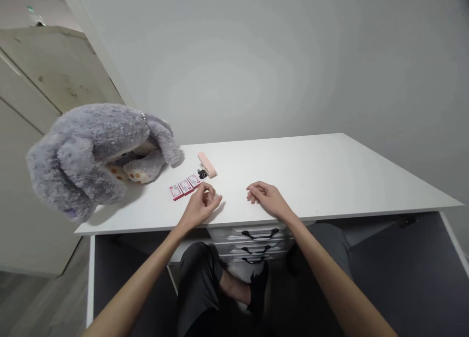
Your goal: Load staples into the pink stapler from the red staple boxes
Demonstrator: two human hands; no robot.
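My left hand [201, 205] rests on the white desk [330, 176] near its front edge, fingers loosely curled, holding nothing that I can see. Just beyond it lie three small red-and-white boxes [185, 186] in a row, a small black clip [201, 173] and a pink stapler [207, 164]. My right hand [266, 196] lies on the desk a little to the right, fingers relaxed and slightly bent, with nothing in it.
A big grey plush elephant [98, 154] sits on the desk's left end, overhanging the edge. Under the desk a drawer unit [256, 242] with black handles stands by my legs. A pale cabinet [40, 83] is at the left, a white wall behind.
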